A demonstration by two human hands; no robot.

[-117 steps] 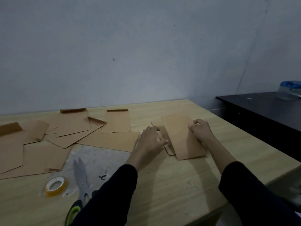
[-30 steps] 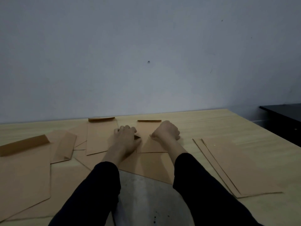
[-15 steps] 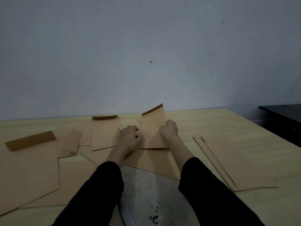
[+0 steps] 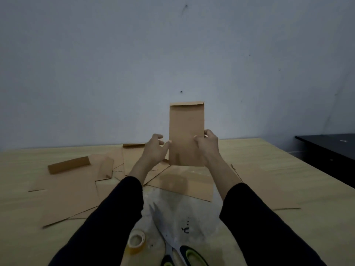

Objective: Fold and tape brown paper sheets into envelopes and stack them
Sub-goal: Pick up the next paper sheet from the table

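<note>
envelope (image 4: 186, 127) upright between hands: right hand (image 4: 208, 146) pinches its right edge, left hand (image 4: 154, 150) relaxed, thumb just touching left edge; flat paper stack (image 4: 259, 189) below-right of right hand.

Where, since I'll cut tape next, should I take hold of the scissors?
Grip the scissors by their green-and-black handles, coming from your own side: the blades point away from you, and the handles lie nearest, beside the tape roll.

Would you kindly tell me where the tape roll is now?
Head view, bottom centre: the tape roll lies on the table just left of the scissors, beside the left sleeve.
</note>
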